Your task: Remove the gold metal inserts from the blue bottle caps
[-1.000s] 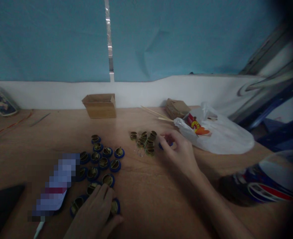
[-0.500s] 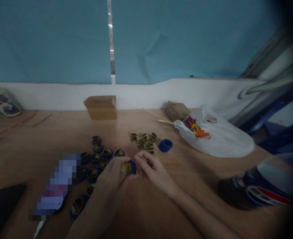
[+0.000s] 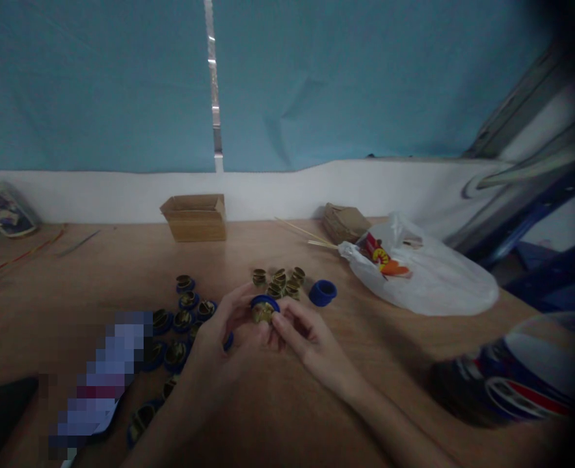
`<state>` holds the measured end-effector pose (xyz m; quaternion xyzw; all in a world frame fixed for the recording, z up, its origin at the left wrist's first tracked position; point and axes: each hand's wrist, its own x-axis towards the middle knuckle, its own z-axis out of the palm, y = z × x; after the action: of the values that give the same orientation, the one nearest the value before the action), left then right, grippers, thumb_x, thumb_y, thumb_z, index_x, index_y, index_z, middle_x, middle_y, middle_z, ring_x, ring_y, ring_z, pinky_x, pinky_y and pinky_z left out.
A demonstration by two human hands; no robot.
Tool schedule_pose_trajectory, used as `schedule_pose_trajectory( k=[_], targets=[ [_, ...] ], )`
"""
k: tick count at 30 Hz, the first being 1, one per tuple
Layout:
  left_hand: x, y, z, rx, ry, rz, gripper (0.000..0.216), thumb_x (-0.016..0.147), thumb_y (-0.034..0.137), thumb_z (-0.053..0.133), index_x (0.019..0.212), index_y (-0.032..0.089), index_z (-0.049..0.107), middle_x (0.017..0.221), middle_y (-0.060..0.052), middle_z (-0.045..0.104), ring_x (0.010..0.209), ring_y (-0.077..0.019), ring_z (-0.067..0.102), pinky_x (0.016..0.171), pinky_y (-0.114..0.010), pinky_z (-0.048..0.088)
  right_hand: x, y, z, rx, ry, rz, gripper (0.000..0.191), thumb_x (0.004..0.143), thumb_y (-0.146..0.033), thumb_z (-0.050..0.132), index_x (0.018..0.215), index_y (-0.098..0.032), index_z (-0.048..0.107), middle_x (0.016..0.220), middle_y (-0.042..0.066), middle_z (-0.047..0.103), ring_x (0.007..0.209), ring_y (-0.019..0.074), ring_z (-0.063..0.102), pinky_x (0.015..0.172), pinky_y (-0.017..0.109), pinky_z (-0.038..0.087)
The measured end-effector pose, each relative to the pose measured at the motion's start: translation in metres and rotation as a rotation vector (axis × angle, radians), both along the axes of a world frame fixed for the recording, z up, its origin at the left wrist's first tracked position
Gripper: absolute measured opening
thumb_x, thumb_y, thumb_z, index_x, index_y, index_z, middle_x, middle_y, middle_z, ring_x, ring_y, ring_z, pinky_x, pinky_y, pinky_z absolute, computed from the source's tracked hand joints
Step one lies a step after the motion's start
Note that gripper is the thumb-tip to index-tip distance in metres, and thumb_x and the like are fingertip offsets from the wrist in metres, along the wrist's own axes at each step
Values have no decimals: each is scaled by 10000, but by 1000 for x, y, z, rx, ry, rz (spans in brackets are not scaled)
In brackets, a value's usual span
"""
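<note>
Between both hands is a round blue ring with a brass-coloured metal insert (image 3: 264, 311), its metal side facing me. My left hand (image 3: 222, 338) is closed on its left side and under edge. The fingers of my right hand (image 3: 304, 331) pinch its right edge. Several similar blue rings with brass inserts (image 3: 183, 320) lie on the table to the left, partly hidden by my left hand. Just beyond my hands is a small group of loose brass-coloured inserts (image 3: 278, 279). A plain blue ring (image 3: 322, 293) sits to their right.
A phone-like blurred object (image 3: 103, 380) with a cable lies at left. An open cardboard box (image 3: 197, 226) and a brown package (image 3: 345, 223) stand at the back. A white plastic bag (image 3: 438, 279) and a cola bottle (image 3: 507, 380) are at right.
The held ring has moved slightly right and up and turned, so its blue rim now faces the back. My right fingers have closed onto its edge.
</note>
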<state>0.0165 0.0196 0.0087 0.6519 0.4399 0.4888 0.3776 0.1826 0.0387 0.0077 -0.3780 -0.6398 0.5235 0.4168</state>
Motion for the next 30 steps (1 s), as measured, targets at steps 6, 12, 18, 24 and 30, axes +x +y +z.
schedule_pose_trajectory(
  k=[6,12,18,24,30],
  targets=[
    [-4,4,-5,-133,-155,10,318,888,254,566,1202,205,558,1198,-77,655,1124,-218,614,940,-368,512,-2,-4,-7,169,-124,-97,179,938,-354,498,1074,-246,544,759,-5,589,662,141,570,549,244,461],
    [-1,4,-3,-136,-242,-49,166,862,201,601,1026,184,583,1033,-56,671,995,-189,642,881,-321,514,-3,-10,-8,432,-231,-242,278,900,-231,571,1176,-261,550,943,39,589,810,171,588,672,303,517],
    [-1,4,-6,-139,-303,-109,168,827,190,651,940,188,527,959,-43,671,935,-185,650,819,-307,507,-4,-12,-9,525,-194,-341,240,875,-179,596,1098,-264,626,982,46,588,790,167,591,657,314,534],
    [-1,3,-10,-124,-325,-126,249,771,157,703,953,195,537,1000,-47,688,971,-187,653,845,-311,514,-5,-11,-9,499,-133,-346,213,855,-158,614,1042,-261,622,961,32,589,731,146,585,609,292,530],
    [1,2,-10,-134,-345,-134,265,751,145,727,944,197,552,1028,-49,687,998,-192,656,892,-334,519,-3,-11,-10,489,-139,-337,248,853,-133,615,1068,-257,617,967,30,576,747,141,582,631,289,521]
  ],
)
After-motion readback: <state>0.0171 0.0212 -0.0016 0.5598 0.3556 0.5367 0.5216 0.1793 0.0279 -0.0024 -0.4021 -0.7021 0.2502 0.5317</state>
